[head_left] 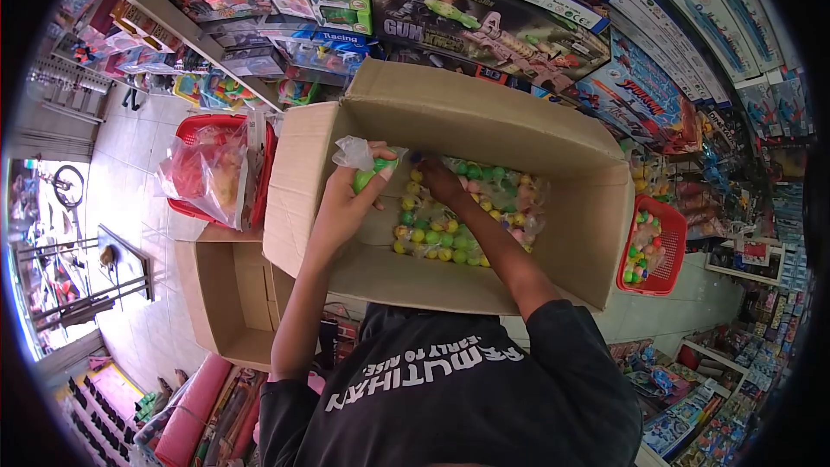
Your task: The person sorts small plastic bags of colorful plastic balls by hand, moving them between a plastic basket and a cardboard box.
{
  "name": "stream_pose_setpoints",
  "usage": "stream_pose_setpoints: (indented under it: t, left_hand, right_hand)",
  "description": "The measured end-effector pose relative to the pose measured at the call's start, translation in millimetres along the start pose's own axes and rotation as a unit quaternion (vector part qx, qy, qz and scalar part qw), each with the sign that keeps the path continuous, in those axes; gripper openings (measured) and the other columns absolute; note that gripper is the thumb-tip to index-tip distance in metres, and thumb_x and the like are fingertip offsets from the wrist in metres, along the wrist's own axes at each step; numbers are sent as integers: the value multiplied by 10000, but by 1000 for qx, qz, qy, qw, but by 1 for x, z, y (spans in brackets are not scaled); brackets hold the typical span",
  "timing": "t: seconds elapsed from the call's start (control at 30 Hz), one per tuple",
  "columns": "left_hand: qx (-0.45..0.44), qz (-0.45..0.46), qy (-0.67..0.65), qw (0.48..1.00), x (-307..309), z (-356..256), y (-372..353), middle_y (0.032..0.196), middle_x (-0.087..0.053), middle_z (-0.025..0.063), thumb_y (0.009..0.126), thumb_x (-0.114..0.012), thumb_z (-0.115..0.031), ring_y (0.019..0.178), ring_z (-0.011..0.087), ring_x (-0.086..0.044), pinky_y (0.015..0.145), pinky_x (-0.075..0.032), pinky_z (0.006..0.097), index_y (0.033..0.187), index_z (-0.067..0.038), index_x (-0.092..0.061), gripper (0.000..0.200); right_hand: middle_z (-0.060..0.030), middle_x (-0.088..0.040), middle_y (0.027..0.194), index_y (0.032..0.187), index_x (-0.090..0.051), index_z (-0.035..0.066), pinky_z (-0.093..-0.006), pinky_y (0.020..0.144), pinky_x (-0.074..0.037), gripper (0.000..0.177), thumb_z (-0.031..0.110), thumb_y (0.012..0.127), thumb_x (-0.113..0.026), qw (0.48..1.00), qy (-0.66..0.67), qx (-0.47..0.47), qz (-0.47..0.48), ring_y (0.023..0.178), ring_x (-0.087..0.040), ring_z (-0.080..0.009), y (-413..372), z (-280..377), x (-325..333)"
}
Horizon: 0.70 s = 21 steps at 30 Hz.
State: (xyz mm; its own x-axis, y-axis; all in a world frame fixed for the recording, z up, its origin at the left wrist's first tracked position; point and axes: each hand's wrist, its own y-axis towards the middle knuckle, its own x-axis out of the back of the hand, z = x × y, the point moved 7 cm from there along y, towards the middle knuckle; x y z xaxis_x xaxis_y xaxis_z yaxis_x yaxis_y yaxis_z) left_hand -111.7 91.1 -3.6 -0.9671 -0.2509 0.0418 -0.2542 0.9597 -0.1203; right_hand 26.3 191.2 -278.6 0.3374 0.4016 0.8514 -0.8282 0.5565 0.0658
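Left hand closed round a clear plastic bag, green showing through, above the far-left corner of my cardboard box. Right hand down inside, near the far wall, left of middle; cannot tell whether its fingers pinch anything. Bagged coloured balls cover the box floor from left of centre toward the right wall.

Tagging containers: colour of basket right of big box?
The basket is red, clearest in the head view.
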Motion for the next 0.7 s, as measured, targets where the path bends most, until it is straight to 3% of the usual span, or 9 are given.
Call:
stream_pose_setpoints:
  t: [0.2,0.3,0.37,0.47,0.57,0.7]
  left_hand:
    - [15,13,17,1000,-4,3,1,1244,-460,105,875,-532,-127,862,102,-513,556,-461,228,1056,-58,-557,195]
    - [24,13,28,999,-5,6,1,1245,-461,100,876,-532,-128,864,98,-511,558,-461,227,1058,-58,-557,197]
    - [22,8,23,999,-6,5,1,1208,-476,84,868,-546,-119,836,94,-517,553,-463,228,1042,-57,-564,186]
    - [21,0,16,1000,-6,5,3,1171,-491,67,860,-561,-111,808,90,-523,546,-465,229,1025,-55,-570,174]
    - [26,-1,17,1000,-6,7,4,1171,-491,66,860,-562,-112,810,90,-522,545,-465,230,1024,-53,-570,174]
    - [27,1,17,999,-8,9,5,1173,-488,64,861,-562,-114,793,84,-517,547,-466,227,1024,-49,-570,176]
  right_hand:
    - [-155,-445,1238,1141,-516,39,-388,950,-392,433,-36,718,-568,995,89,10,48,1171,-417,-321,1,-6,7]
    - [-176,-444,1206,1176,-476,19,-402,921,-404,480,-37,708,-568,999,32,-12,4,1138,-428,-345,-5,1,28]
    - [-198,-437,1180,1209,-425,-6,-408,895,-410,512,-37,713,-547,996,-11,-83,22,1113,-429,-366,-10,-2,30]
    - [-221,-407,1231,1253,-379,-17,-419,920,-386,531,-15,739,-514,991,-20,-108,78,1153,-407,-366,-15,-7,16]
    - [-212,-352,1309,1304,-330,-9,-433,967,-345,559,30,771,-496,989,-107,-83,62,1211,-367,-348,-23,-2,10]
    - [-197,-270,1383,1370,-232,21,-438,997,-315,634,56,789,-484,985,-104,-82,109,1272,-307,-316,-21,-8,4]
